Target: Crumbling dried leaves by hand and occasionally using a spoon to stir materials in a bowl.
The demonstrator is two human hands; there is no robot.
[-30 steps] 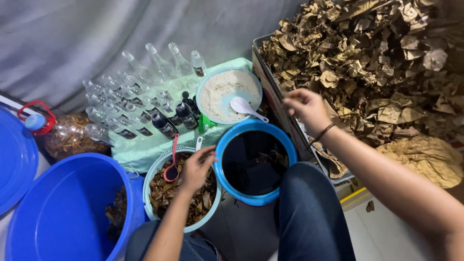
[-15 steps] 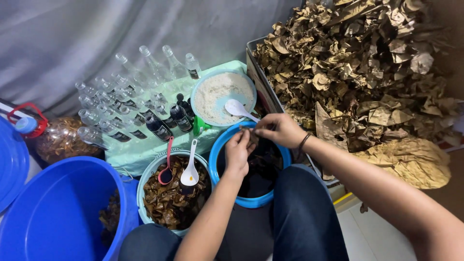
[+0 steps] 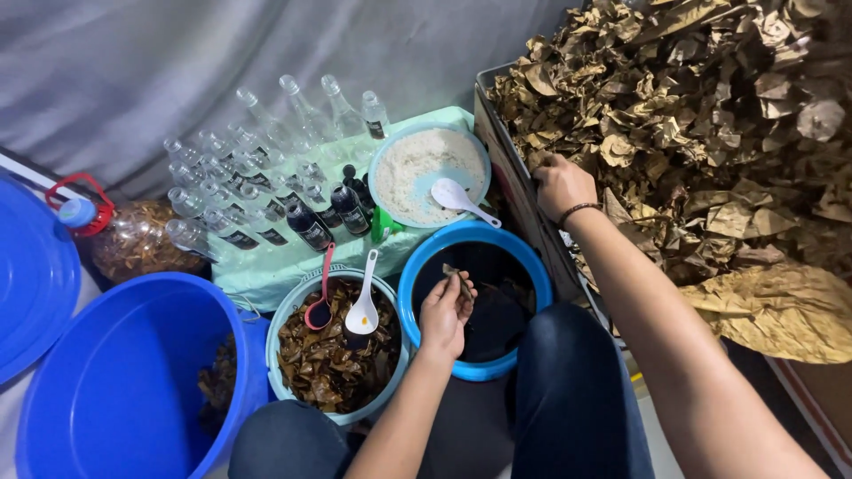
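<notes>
So compared to half a second back, the right hand (image 3: 561, 184) has left the blue bowl of dark liquid (image 3: 475, 306) and gone up and to the right of it, fingers curled down into the heap of dried brown leaves (image 3: 710, 133), though I can't tell if it's actually got one yet. The left hand (image 3: 446, 312) stayed put over that bowl, pinching a small piece of brown leaf (image 3: 459, 277) just above the liquid. Left of the bowl there's the leaf-filled bowl (image 3: 333, 359) with a white spoon (image 3: 363, 310) and a red spoon (image 3: 319, 306), same as before.
</notes>
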